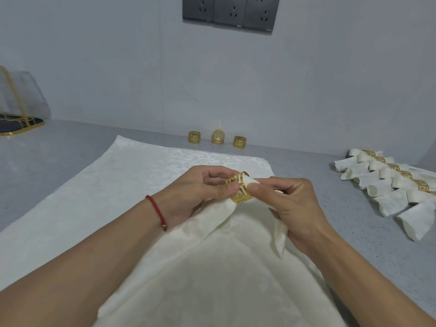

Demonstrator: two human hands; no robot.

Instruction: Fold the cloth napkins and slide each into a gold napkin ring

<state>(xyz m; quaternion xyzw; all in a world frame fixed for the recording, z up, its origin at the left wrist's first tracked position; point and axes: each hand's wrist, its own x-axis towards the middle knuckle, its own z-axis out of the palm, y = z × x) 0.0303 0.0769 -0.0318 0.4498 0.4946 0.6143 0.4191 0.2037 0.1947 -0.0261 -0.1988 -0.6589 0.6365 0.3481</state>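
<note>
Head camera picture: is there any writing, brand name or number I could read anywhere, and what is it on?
No text can be read in this picture.
Wall socket panel: small pale marks along its lower edge, too small to read.
Gold napkin ring held in the hands: a cut-out key pattern, not letters.
Three spare gold rings by the wall: the same kind of ornament, no words.
Napkins and cloth: woven scroll pattern only.

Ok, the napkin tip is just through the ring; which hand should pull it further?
Probably the right hand: it already pinches the napkin tip poking out of the gold ring. The left hand pinches the ring, so it can likely steady it.
</note>
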